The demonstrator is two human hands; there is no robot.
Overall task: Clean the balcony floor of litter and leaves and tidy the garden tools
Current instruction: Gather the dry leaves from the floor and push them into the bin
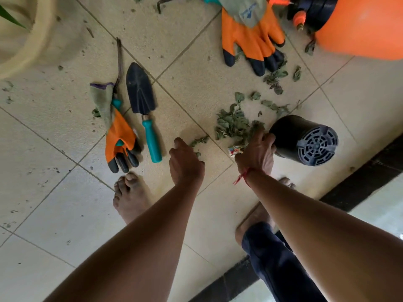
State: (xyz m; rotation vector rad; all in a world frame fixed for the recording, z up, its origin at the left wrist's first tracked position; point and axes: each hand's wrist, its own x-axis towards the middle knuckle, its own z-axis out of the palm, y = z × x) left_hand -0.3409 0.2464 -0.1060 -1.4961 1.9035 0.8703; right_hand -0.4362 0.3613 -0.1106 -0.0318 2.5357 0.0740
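Both arms reach down to the pale tiled floor (65, 214). The right hand (257, 151) grips a crumpled colourful wrapper (236, 151), touching one black plastic pot (290, 136) that lies on its side. The left hand (185, 162) curls beside scattered dry green leaves (232, 124); I cannot tell if it holds any. Two orange rubber gloves (121, 136) (250, 38) and one dark trowel with a teal handle (141, 94) lie near.

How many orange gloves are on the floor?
2. The near glove lies left of the trowel, by the left foot. The far glove lies at the top, next to the orange tank. Another could be hidden beneath it.
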